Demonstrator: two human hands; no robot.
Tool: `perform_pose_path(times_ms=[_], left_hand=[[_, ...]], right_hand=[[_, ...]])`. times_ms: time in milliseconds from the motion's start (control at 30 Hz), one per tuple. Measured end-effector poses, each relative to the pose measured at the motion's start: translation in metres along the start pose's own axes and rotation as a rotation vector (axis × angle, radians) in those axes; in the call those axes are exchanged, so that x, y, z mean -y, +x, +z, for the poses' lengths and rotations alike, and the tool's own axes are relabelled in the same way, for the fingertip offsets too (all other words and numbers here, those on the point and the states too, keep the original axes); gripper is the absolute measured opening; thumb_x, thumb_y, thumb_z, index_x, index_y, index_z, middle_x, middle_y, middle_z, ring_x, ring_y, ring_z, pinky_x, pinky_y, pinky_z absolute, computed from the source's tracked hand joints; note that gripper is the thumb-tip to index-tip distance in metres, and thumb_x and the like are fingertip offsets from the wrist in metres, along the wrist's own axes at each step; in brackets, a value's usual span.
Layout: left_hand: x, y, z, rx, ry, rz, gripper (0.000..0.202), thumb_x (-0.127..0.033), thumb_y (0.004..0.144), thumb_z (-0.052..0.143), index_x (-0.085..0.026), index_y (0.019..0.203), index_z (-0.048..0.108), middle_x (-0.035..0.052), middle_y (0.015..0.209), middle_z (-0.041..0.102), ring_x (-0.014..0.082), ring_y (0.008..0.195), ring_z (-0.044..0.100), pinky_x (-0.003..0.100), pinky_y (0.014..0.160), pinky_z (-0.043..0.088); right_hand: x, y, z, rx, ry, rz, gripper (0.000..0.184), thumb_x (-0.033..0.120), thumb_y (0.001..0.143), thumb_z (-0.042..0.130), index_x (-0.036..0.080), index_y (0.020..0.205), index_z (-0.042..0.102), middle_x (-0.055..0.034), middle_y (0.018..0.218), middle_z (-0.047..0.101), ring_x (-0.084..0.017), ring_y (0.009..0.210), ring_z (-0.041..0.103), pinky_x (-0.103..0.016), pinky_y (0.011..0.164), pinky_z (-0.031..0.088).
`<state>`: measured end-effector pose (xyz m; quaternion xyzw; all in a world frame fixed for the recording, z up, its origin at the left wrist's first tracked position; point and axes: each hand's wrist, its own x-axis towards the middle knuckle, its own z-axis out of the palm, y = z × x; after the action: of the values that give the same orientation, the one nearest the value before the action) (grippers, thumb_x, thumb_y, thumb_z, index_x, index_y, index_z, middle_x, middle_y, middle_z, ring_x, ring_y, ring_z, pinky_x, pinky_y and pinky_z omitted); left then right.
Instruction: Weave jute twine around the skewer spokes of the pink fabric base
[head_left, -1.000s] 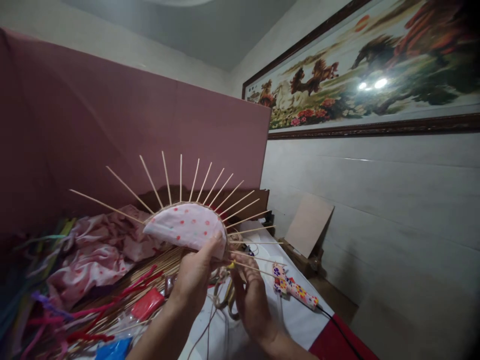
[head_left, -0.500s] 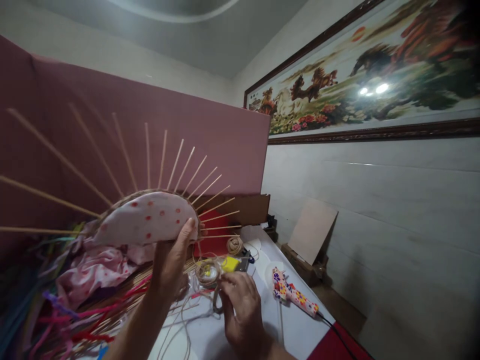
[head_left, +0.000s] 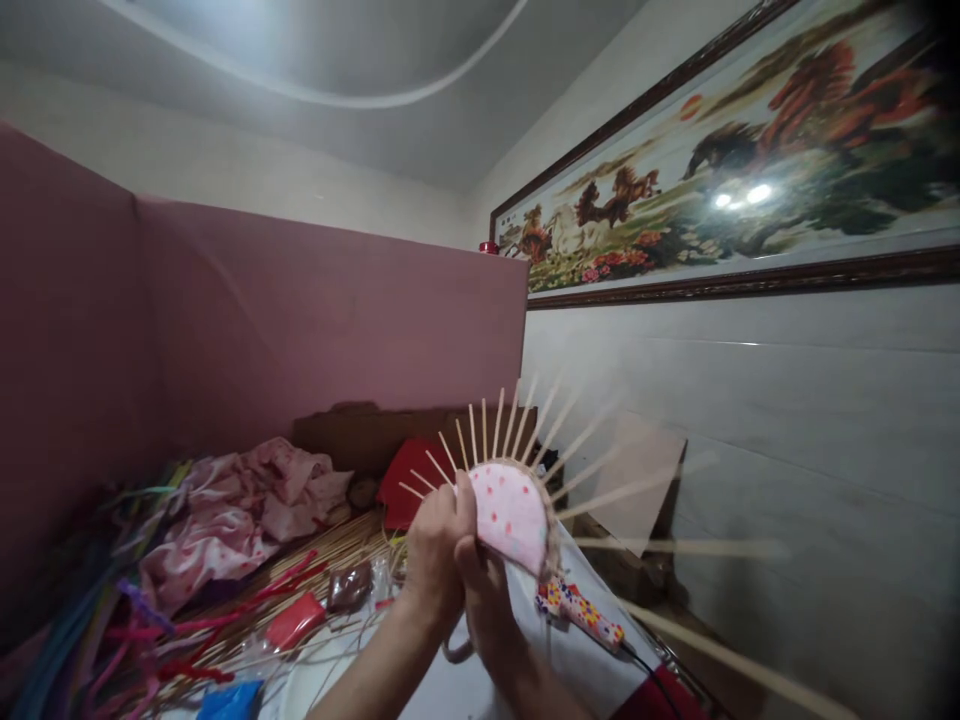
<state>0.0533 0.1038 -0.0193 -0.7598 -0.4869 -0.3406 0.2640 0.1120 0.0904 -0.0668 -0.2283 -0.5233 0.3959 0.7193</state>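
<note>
The left end of a half-round cloth piece, pale pink with red dots, is pinched between the thumb and curled fingers of the left hand. The right hand is set just below; its fingertips are hidden, so how far they are closed, and on what, cannot be told. The piece is held up over a white table, and from its curved edge thin sticks are fanned out, blurred at the right. The step in hand seems to be a turning of the piece; a steady hold, sticks kept clear, is probably called for next. A flower-patterned glue gun is laid nearby at the right, a red packet at the left. Beyond, a framed horse picture is hung; tiny marks in its corner cannot be read, and no brand or label can be made out.
</note>
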Motion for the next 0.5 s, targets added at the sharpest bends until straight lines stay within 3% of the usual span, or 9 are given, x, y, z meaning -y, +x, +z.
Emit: perform_pose_path(times_ms=[167,300,500], left_hand=[[-0.011,-0.016,0.007,-0.173,-0.027,0.139,0.038,-0.016,0.082,0.044,-0.003,0.117,0.046,0.0179,0.104,0.057,0.0252,0.097,0.053,0.037,0.083,0.045],[-0.006,-0.027,0.005,-0.179,-0.123,0.172,0.037,-0.011,0.082,0.042,-0.005,0.117,0.046,0.0171,0.114,0.055,0.0241,0.105,0.05,0.035,0.09,0.042],[0.008,-0.03,0.001,-0.167,-0.259,0.132,0.033,-0.004,0.078,0.041,-0.013,0.107,0.054,0.0109,0.105,0.061,0.02,0.096,0.056,0.031,0.083,0.045]], right_hand=[[-0.004,0.003,-0.014,-0.207,0.278,0.142,0.053,0.057,0.072,0.053,0.019,0.11,0.056,-0.0087,0.112,0.06,-0.024,0.114,0.046,-0.045,0.1,0.031],[0.006,0.014,-0.019,-0.418,0.328,0.198,0.037,0.035,0.068,0.067,0.017,0.099,0.06,-0.0057,0.103,0.063,-0.021,0.096,0.058,-0.037,0.09,0.043],[0.009,0.018,-0.021,-0.425,0.394,0.15,0.021,0.025,0.069,0.067,0.017,0.086,0.059,0.0003,0.082,0.064,-0.013,0.072,0.06,-0.029,0.071,0.051]])
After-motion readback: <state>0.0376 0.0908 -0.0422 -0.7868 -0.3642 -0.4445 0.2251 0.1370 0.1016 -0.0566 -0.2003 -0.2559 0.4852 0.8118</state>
